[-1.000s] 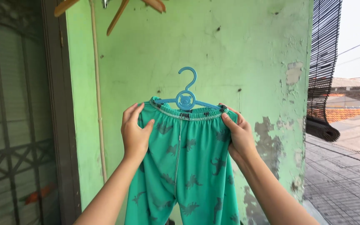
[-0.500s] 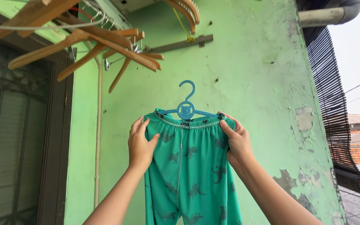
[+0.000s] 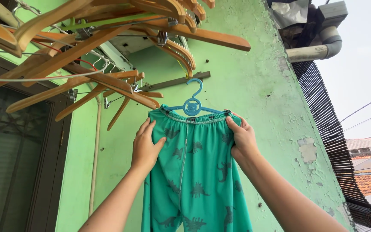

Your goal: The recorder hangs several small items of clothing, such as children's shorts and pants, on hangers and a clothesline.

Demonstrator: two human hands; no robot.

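Both hands up in front of a green wall (image 3: 254, 86), holding green trousers (image 3: 198, 172) w/ dark dinosaur print, threaded on a small blue plastic hanger (image 3: 193, 103).

Left hand (image 3: 147, 146): closed on the left side of the waistband, just below the elastic. Thumb on the near face of the cloth, pointing up and inward; fingers curl round the edge to the far side, tips out of sight. Firm pinch, not a fist.

Right hand (image 3: 242, 139): same on the right side. Thumb lies across the near face by the waistband corner, fingers wrapped behind the cloth. It grips cloth and, it seems, the hanger's arm end under it; can't tell for sure.

Trousers hang straight down between the forearms, legs running off the bottom edge. Waistband stretched roughly level between the two hands, grey-white elastic showing along the top. Hanger's hook stands upright above the waistband centre, round animal-face badge at its base. Hook is free, close under a dark metal bracket (image 3: 174, 81) fixed to the wall, not touching it as far as I can see.

Above left: cluster of wooden hangers (image 3: 108, 51) on wire lines, near the hook but apart from it. Window w/ dark frame (image 3: 22, 163) at left. Rolled bamboo blind (image 3: 336, 141) at right, drainpipe (image 3: 318, 47) above it.
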